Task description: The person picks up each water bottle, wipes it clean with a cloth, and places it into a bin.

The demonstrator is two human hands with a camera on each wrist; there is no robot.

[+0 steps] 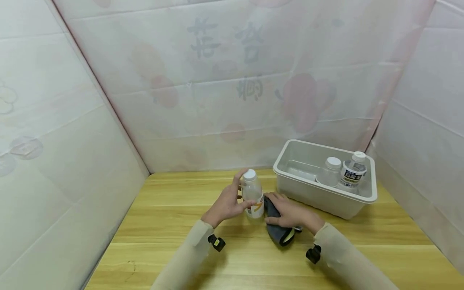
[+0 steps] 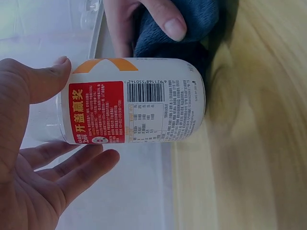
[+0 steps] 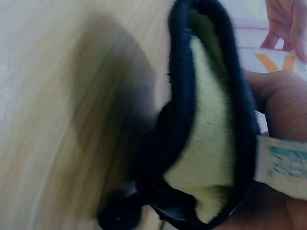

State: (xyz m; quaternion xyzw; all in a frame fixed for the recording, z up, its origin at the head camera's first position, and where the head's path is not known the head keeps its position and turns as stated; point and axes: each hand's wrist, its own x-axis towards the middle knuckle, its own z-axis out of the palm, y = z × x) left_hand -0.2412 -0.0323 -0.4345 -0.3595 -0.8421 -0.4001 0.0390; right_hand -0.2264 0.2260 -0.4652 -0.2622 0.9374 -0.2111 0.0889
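Left hand [image 1: 226, 203] has fingers curled round the bottle [image 1: 252, 193], standing mid-table. Right hand [image 1: 290, 213] clamps a dark cloth [image 1: 277, 225] against its 3 o'clock side. Looks like wiping's in progress. Two bottles [image 1: 342, 173] already sit in the bin [image 1: 322, 197] at 2 o'clock, so I'd guess this one's last.

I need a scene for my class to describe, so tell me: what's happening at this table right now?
A person stands a white-capped plastic bottle with a red and white label upright on the wooden table. Their left hand grips the bottle, while their right hand presses a dark blue cloth with a yellow-green lining against the bottle's lower side. To the right stands a white plastic tub holding two more clear bottles with white caps.
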